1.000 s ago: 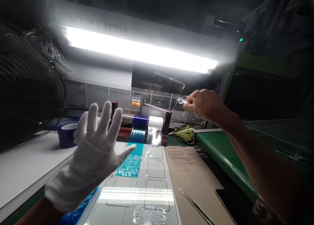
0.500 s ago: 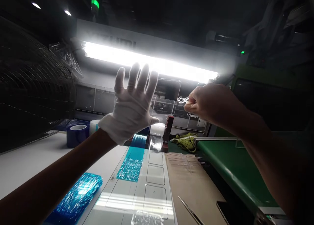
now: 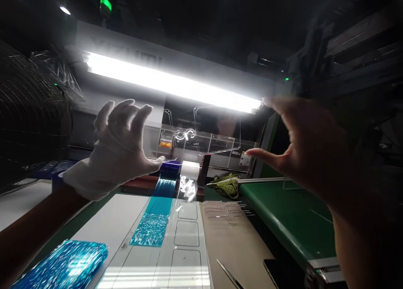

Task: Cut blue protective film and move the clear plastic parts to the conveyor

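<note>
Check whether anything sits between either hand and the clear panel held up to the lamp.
Nothing visible does. The gloved left hand holds the clear panel at its left edge, and the bare right hand at its right edge; only air lies between.

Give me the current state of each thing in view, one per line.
clear panel: raised toward the lamp, held by its edges between both hands
left hand: gloved, fingers spread, at the panel's left edge
right hand: bare, at the right edge
strip lamp: lit
blue film roll: partly unrolled onto the table
tweezers: lying loose
</note>
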`<state>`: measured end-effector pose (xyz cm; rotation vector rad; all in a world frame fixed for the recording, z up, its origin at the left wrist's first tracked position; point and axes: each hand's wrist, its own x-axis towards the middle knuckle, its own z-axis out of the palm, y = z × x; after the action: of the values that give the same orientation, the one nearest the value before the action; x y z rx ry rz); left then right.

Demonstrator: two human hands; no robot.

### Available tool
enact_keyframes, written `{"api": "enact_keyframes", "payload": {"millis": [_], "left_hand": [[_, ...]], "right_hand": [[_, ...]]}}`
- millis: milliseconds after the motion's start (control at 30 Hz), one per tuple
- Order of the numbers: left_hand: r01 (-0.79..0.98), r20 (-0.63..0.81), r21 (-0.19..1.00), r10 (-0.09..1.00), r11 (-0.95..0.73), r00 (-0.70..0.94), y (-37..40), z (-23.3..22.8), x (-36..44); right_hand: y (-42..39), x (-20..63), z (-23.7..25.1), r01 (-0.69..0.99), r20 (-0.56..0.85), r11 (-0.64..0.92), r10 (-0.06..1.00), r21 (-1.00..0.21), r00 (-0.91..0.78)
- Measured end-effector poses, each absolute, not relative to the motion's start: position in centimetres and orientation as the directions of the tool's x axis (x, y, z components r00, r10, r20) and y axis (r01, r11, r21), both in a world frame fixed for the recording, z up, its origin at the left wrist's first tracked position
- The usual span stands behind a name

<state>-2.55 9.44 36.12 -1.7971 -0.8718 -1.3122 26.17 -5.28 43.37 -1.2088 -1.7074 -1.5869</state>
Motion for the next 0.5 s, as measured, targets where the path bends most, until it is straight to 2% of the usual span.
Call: {"api": "enact_keyframes", "payload": {"millis": [167, 233, 400, 500], "left_hand": [[0.841, 0.954, -0.248, 0.03, -0.48, 0.298, 9.9, 35.2, -4.0], [0.822, 0.947, -0.253, 0.044, -0.511, 0.319, 9.9, 34.9, -4.3], [0.812, 0.938, -0.236, 0.093, -0.534, 0.333, 10.0, 33.9, -5.1], [0.788, 0.934, -0.203, 0.126, -0.581, 0.334, 9.9, 32.7, -5.9]], "right_hand": [[-2.6, 25.6, 42.2, 0.771, 0.714, 0.02, 0.362, 0.636, -0.599], [-1.6, 25.1, 41.9, 0.752, 0.677, 0.076, 0.381, 0.655, -0.629], [0.0, 24.5, 41.0, 0.745, 0.617, 0.21, 0.444, 0.633, -0.649], [0.6, 24.8, 39.7, 0.765, 0.592, 0.313, 0.494, 0.563, -0.637]]}}
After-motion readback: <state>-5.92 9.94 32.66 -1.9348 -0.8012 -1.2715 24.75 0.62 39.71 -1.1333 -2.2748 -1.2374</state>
